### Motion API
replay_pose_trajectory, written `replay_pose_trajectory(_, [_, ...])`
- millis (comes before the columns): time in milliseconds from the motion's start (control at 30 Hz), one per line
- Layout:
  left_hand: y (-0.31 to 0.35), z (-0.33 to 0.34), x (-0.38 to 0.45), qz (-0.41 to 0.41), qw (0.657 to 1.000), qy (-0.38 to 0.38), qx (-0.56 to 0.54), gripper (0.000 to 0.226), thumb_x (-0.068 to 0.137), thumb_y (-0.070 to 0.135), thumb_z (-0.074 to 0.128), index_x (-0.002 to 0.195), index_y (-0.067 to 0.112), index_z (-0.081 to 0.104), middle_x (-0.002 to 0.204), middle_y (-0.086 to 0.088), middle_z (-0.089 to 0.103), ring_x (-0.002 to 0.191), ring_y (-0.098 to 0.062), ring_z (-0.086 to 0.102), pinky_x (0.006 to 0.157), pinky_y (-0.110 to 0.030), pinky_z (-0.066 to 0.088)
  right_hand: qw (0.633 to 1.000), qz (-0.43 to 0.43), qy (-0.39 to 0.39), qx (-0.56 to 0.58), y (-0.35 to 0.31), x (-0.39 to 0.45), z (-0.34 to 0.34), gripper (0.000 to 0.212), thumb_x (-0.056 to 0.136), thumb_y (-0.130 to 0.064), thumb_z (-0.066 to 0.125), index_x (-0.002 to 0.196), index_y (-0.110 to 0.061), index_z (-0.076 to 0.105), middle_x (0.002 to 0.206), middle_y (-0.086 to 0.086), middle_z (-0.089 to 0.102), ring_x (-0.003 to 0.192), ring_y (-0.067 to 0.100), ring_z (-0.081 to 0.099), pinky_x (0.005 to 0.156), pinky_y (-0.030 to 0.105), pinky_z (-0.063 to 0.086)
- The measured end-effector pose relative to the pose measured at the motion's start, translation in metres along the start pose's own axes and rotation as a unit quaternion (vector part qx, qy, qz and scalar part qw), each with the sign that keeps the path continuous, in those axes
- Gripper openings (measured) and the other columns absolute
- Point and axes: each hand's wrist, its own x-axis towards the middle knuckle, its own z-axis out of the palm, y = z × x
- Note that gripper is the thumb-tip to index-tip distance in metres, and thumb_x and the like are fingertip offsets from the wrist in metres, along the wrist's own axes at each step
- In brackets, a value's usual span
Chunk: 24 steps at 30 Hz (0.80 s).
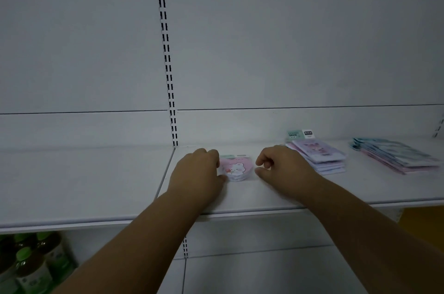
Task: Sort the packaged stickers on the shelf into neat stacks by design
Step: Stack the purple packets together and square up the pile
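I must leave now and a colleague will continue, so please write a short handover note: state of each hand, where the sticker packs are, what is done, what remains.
Left hand: touching the left side of the pink heart-shaped bear stack, fingers curled, not lifting it.
Right hand: empty, just right of that stack, apart from it.
On the shelf: the purple stack sits beside the right hand; the blue-and-pink pile lies far right, fanned and uneven.
Done: bear and purple stacks look fairly neat.
Left: square the bear stack, then sort and straighten the far-right pile.
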Motion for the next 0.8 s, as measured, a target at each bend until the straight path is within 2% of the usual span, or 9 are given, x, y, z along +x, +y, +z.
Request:
replay_pose_trajectory(100, [0.020, 0.001, 0.005, 0.025, 0.999, 0.030, -0.025, 0.023, 0.085, 0.042, 0.062, 0.097, 0.023, 0.060, 0.093, 0.002, 0.060, 0.081, -0.017, 0.056, 0.073, -0.030, 0.049, 0.999, 0.006, 0.042, 0.000, 0.010, -0.001, -0.017, 0.013, 0.082, -0.029, 0.070, 0.094, -0.025, 0.066, 0.087, -0.007, 0.057, 0.072, 0.007, 0.052, 0.065, 0.019, 0.036])
replay_pose_trajectory(200, [0.050, 0.008, 0.013, 0.046, 0.997, 0.032, -0.060, 0.025, 0.086, 0.044, 0.060, 0.101, 0.024, 0.060, 0.094, 0.003, 0.060, 0.083, -0.016, 0.056, 0.076, -0.030, 0.049, 0.997, 0.012, 0.075, -0.017, 0.029, -0.002, -0.044, 0.014, 0.083, -0.029, 0.070, 0.096, -0.024, 0.067, 0.089, -0.007, 0.057, 0.072, 0.004, 0.051, 0.060, 0.006, 0.031])
replay_pose_trajectory(333, [0.096, 0.024, 0.031, 0.050, 0.994, 0.004, -0.093, 0.030, 0.086, 0.045, 0.060, 0.106, 0.023, 0.061, 0.098, 0.002, 0.061, 0.088, -0.017, 0.057, 0.076, -0.029, 0.046, 0.994, 0.047, 0.092, -0.032, 0.072, 0.000, -0.083, 0.010, 0.084, -0.027, 0.068, 0.092, -0.021, 0.067, 0.087, -0.005, 0.059, 0.077, 0.009, 0.053, 0.068, 0.021, 0.034])
replay_pose_trajectory(400, [0.121, 0.035, 0.043, 0.038, 0.993, -0.020, -0.112, 0.032, 0.088, 0.044, 0.059, 0.109, 0.021, 0.061, 0.102, 0.001, 0.064, 0.092, -0.017, 0.058, 0.076, -0.029, 0.043, 0.991, 0.087, 0.102, -0.021, 0.099, 0.002, -0.097, 0.004, 0.084, -0.025, 0.068, 0.085, -0.022, 0.065, 0.086, -0.004, 0.062, 0.081, 0.014, 0.057, 0.071, 0.024, 0.036])
replay_pose_trajectory(500, [0.155, 0.055, 0.062, -0.002, 0.992, -0.044, -0.118, 0.035, 0.092, 0.042, 0.053, 0.113, 0.016, 0.060, 0.110, -0.005, 0.065, 0.098, -0.021, 0.058, 0.078, -0.029, 0.042, 0.985, 0.150, 0.084, -0.016, 0.138, 0.008, -0.105, 0.012, 0.085, -0.028, 0.066, 0.088, -0.017, 0.066, 0.091, 0.001, 0.064, 0.091, 0.021, 0.060, 0.073, 0.024, 0.035])
replay_pose_trajectory(600, [0.184, 0.070, 0.079, -0.034, 0.989, -0.086, -0.119, 0.039, 0.098, 0.038, 0.043, 0.117, 0.009, 0.060, 0.121, -0.013, 0.063, 0.107, -0.027, 0.057, 0.078, -0.026, 0.037, 0.981, 0.191, 0.008, -0.033, 0.162, 0.016, -0.099, 0.034, 0.088, -0.040, 0.061, 0.099, -0.008, 0.066, 0.102, 0.010, 0.064, 0.099, 0.028, 0.060, 0.077, 0.027, 0.040])
replay_pose_trajectory(700, [0.202, 0.080, 0.090, -0.081, 0.981, -0.124, -0.122, 0.040, 0.099, 0.034, 0.041, 0.120, 0.006, 0.060, 0.124, -0.015, 0.062, 0.110, -0.028, 0.058, 0.087, -0.030, 0.042, 0.979, 0.191, -0.067, -0.022, 0.170, 0.020, -0.089, 0.032, 0.090, -0.040, 0.056, 0.084, -0.009, 0.060, 0.083, 0.012, 0.058, 0.081, 0.026, 0.056, 0.063, 0.026, 0.034])
replay_pose_trajectory(800, [0.211, 0.086, 0.096, -0.129, 0.976, -0.120, -0.131, 0.027, 0.094, 0.024, 0.048, 0.109, 0.007, 0.064, 0.112, -0.014, 0.066, 0.100, -0.027, 0.061, 0.077, -0.028, 0.042, 0.979, 0.191, -0.056, 0.044, 0.172, 0.021, -0.084, 0.026, 0.089, -0.031, 0.060, 0.070, -0.015, 0.051, 0.060, 0.000, 0.045, 0.057, 0.015, 0.046, 0.047, 0.022, 0.028])
